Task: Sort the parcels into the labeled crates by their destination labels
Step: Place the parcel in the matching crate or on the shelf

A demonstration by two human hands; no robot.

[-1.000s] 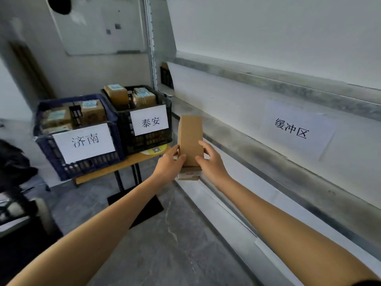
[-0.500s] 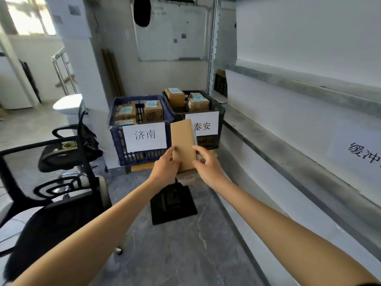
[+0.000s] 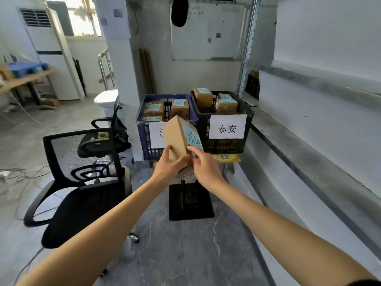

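You hold the parcel (image 3: 177, 137) in both hands, out in front of you. Your left hand (image 3: 168, 168) grips its lower end from the left, thumb across the plain near face. Your right hand (image 3: 206, 168) grips the same end from the right, fingertips on the labelled face. Neither hand is free.

The parcel stands on end. Its long axis runs from your hands up and away, leaning slightly left, so the top end points at the blue crate (image 3: 144, 139). The label (image 3: 192, 138) faces right and toward you. The handwriting appears to read 济南, though it is skewed and not sharp.

Two crates stand side by side beyond the parcel. The blue crate lies straight ahead and a little left. The parcel covers most of its sign (image 3: 156, 135), so you cannot read it from here. The black crate (image 3: 224, 147) lies ahead and to the right, and the 泰安 sign (image 3: 226, 127) marks it. Both crates already hold parcels.

Judgement: the label does not match 泰安, so the blue crate is the likely destination. It lies along the parcel's own axis, and your left hand is the nearer one to it. Expect to lift over the near rim and lay the parcel flat on those inside.
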